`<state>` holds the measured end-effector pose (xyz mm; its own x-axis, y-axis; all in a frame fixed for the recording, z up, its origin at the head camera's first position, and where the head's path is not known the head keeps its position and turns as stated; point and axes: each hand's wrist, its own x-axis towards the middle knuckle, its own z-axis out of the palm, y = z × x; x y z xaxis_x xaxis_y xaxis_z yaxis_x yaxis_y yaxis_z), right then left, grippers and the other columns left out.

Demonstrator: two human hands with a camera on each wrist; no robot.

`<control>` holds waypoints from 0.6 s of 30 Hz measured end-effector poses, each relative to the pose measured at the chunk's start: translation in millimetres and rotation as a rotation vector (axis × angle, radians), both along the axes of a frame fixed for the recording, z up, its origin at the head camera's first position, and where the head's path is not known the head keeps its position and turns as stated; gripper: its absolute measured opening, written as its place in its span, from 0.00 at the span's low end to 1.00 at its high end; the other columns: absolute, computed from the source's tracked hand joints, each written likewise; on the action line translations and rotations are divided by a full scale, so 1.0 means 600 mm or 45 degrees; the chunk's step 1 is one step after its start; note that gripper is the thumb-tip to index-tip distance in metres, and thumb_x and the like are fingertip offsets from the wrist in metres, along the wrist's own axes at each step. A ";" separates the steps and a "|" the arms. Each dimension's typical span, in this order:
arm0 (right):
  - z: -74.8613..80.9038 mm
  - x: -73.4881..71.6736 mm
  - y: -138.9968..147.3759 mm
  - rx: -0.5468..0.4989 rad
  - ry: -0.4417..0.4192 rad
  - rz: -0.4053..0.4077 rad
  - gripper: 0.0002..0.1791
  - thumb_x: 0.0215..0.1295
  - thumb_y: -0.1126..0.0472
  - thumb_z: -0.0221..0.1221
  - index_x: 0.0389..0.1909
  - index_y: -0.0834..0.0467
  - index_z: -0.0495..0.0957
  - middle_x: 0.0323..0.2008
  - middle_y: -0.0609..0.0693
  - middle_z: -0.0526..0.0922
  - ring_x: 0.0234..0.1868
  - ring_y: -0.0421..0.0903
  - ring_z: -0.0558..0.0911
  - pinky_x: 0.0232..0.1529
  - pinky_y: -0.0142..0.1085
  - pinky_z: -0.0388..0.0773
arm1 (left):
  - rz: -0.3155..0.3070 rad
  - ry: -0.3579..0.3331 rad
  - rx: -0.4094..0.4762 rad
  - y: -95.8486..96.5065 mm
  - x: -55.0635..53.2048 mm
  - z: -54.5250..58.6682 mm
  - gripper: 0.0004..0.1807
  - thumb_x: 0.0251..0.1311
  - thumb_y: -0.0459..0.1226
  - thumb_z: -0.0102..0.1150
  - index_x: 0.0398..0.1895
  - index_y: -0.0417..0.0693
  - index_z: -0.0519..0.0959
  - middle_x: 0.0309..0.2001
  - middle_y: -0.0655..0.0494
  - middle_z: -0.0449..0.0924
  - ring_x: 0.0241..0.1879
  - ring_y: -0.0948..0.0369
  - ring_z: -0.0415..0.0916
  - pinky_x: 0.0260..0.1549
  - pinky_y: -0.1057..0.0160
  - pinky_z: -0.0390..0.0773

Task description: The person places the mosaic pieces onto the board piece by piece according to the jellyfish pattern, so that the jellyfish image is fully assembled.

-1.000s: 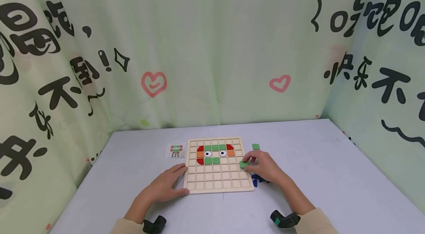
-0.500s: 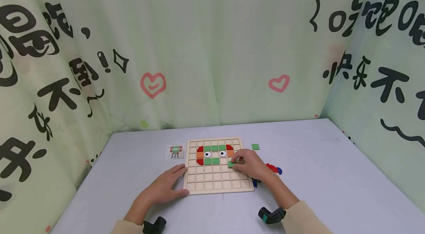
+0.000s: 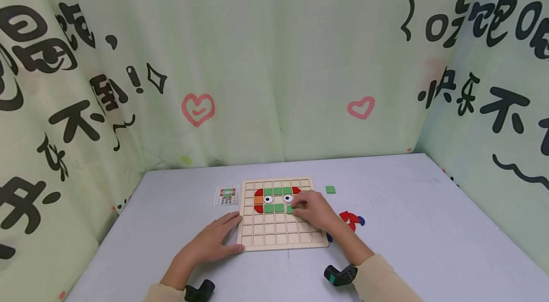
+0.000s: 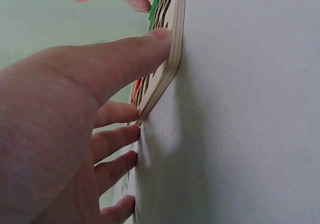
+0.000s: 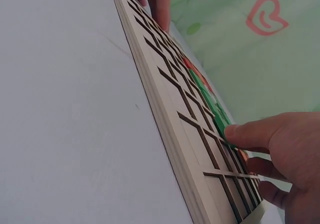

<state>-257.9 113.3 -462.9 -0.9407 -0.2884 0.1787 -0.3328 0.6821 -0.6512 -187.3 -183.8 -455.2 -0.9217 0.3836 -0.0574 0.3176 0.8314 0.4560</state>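
Observation:
A pale wooden grid board (image 3: 279, 240) lies on the table with red, orange and green pieces set in its cells, plus two eye pieces. My left hand (image 3: 216, 239) rests along the board's left edge, thumb on the front corner and fingers extended. Over the board, my right hand (image 3: 316, 209) pinches a green square tile (image 3: 289, 209) at the cell right of two green tiles in the lower coloured row. In the right wrist view, the right thumb (image 5: 232, 133) meets the green piece. The right hand covers part of the board's right side.
Left of the board lies a small picture card (image 3: 227, 195) with a gridded figure. Right of the board are a loose green tile (image 3: 330, 189), several red pieces (image 3: 352, 218) and a blue piece (image 3: 361, 221). More blue (image 3: 329, 237) shows beside the right forearm.
My right hand has carried the green tile leftward from the board's right edge to the row of green tiles. Red pieces behind the arm have come into view. The left hand stays put.

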 end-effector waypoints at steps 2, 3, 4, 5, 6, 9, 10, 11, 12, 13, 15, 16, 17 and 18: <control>-0.001 -0.002 -0.002 -0.009 0.009 0.007 0.05 0.54 0.64 0.69 0.28 0.50 0.85 0.38 0.43 0.84 0.41 0.42 0.75 0.45 0.36 0.77 | -0.003 0.001 0.003 0.000 0.000 0.000 0.43 0.54 0.54 0.66 0.70 0.46 0.65 0.72 0.49 0.61 0.71 0.46 0.60 0.66 0.41 0.65; -0.002 -0.003 -0.002 -0.015 0.014 0.014 0.05 0.54 0.64 0.69 0.28 0.50 0.85 0.38 0.43 0.84 0.43 0.43 0.76 0.47 0.38 0.78 | -0.004 0.001 0.003 0.000 0.000 0.000 0.43 0.54 0.54 0.66 0.70 0.46 0.65 0.72 0.49 0.61 0.71 0.46 0.60 0.66 0.40 0.65; -0.002 -0.004 -0.003 -0.018 0.021 0.018 0.05 0.54 0.65 0.69 0.28 0.50 0.85 0.38 0.43 0.84 0.45 0.43 0.77 0.50 0.39 0.78 | -0.005 0.002 0.001 0.000 0.000 0.000 0.43 0.54 0.54 0.66 0.70 0.46 0.65 0.72 0.49 0.61 0.71 0.46 0.60 0.66 0.40 0.65; -0.002 -0.004 -0.003 -0.022 0.023 0.022 0.05 0.54 0.65 0.69 0.28 0.51 0.85 0.38 0.44 0.84 0.46 0.44 0.78 0.52 0.41 0.78 | -0.005 0.002 -0.001 0.000 0.000 0.000 0.43 0.54 0.54 0.66 0.70 0.47 0.65 0.72 0.49 0.61 0.71 0.46 0.60 0.66 0.41 0.65; -0.002 -0.004 -0.004 -0.028 0.022 0.027 0.05 0.54 0.65 0.68 0.28 0.51 0.85 0.38 0.44 0.84 0.47 0.45 0.78 0.53 0.42 0.78 | -0.006 0.004 -0.002 0.000 -0.001 0.000 0.43 0.54 0.54 0.66 0.70 0.46 0.65 0.72 0.49 0.61 0.71 0.46 0.60 0.66 0.41 0.65; 0.001 -0.005 -0.007 -0.028 0.024 0.026 0.05 0.55 0.66 0.68 0.28 0.52 0.85 0.38 0.44 0.84 0.48 0.45 0.78 0.54 0.43 0.78 | -0.010 0.011 -0.003 0.000 -0.001 0.000 0.43 0.54 0.55 0.66 0.70 0.46 0.65 0.72 0.49 0.61 0.71 0.46 0.60 0.66 0.41 0.65; 0.001 -0.005 -0.008 -0.024 0.025 0.021 0.05 0.55 0.66 0.68 0.28 0.52 0.85 0.38 0.44 0.83 0.47 0.44 0.78 0.54 0.42 0.78 | -0.011 0.014 -0.001 -0.001 -0.001 0.000 0.43 0.54 0.54 0.66 0.70 0.46 0.65 0.72 0.49 0.61 0.71 0.46 0.60 0.66 0.41 0.65; 0.002 -0.005 -0.009 -0.022 0.024 0.016 0.05 0.55 0.66 0.68 0.29 0.52 0.86 0.38 0.44 0.83 0.46 0.44 0.78 0.52 0.41 0.78 | -0.013 0.017 0.000 -0.001 0.000 0.001 0.43 0.54 0.54 0.66 0.70 0.46 0.65 0.72 0.49 0.61 0.71 0.45 0.60 0.66 0.41 0.65; 0.003 -0.005 -0.010 -0.019 0.025 0.013 0.05 0.55 0.66 0.68 0.29 0.52 0.86 0.38 0.44 0.83 0.45 0.43 0.78 0.50 0.40 0.79 | -0.014 0.019 0.002 -0.001 0.000 0.001 0.43 0.54 0.54 0.66 0.70 0.46 0.65 0.72 0.49 0.61 0.71 0.45 0.60 0.66 0.41 0.64; 0.003 -0.005 -0.011 -0.015 0.025 0.008 0.05 0.54 0.67 0.68 0.28 0.52 0.86 0.37 0.43 0.83 0.44 0.43 0.78 0.49 0.39 0.79 | -0.016 0.021 0.004 -0.001 0.000 0.001 0.43 0.54 0.54 0.66 0.70 0.46 0.65 0.72 0.49 0.61 0.71 0.45 0.60 0.66 0.41 0.64; 0.003 -0.005 -0.011 -0.013 0.023 0.005 0.05 0.55 0.66 0.68 0.29 0.52 0.86 0.38 0.43 0.82 0.43 0.42 0.77 0.47 0.38 0.78 | -0.017 0.021 0.005 -0.002 0.000 0.001 0.43 0.54 0.54 0.66 0.70 0.45 0.65 0.72 0.48 0.61 0.71 0.45 0.60 0.66 0.41 0.64; 0.003 -0.005 -0.011 -0.010 0.025 0.008 0.05 0.55 0.66 0.68 0.29 0.52 0.86 0.38 0.43 0.82 0.42 0.42 0.77 0.46 0.38 0.78 | -0.015 0.018 0.005 -0.002 0.000 0.001 0.43 0.54 0.54 0.66 0.70 0.46 0.65 0.72 0.49 0.61 0.71 0.45 0.60 0.66 0.41 0.64; 0.003 -0.005 -0.011 -0.005 0.026 0.011 0.05 0.55 0.66 0.68 0.29 0.52 0.86 0.37 0.43 0.82 0.42 0.42 0.77 0.45 0.37 0.78 | -0.013 0.014 0.004 -0.002 0.000 0.001 0.43 0.54 0.54 0.66 0.70 0.46 0.65 0.72 0.49 0.60 0.71 0.45 0.60 0.66 0.41 0.64; 0.003 -0.005 -0.010 -0.003 0.027 0.016 0.05 0.55 0.66 0.68 0.29 0.52 0.86 0.37 0.43 0.82 0.41 0.42 0.76 0.45 0.38 0.78 | -0.011 0.010 0.006 -0.002 0.000 0.001 0.43 0.54 0.54 0.66 0.70 0.46 0.65 0.72 0.49 0.60 0.71 0.45 0.60 0.66 0.41 0.64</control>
<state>-260.6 107.2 -460.9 -0.9330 -0.2998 0.1989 -0.3549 0.6761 -0.6457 -187.2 -184.8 -454.6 -0.9188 0.3917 -0.0486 0.3283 0.8266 0.4572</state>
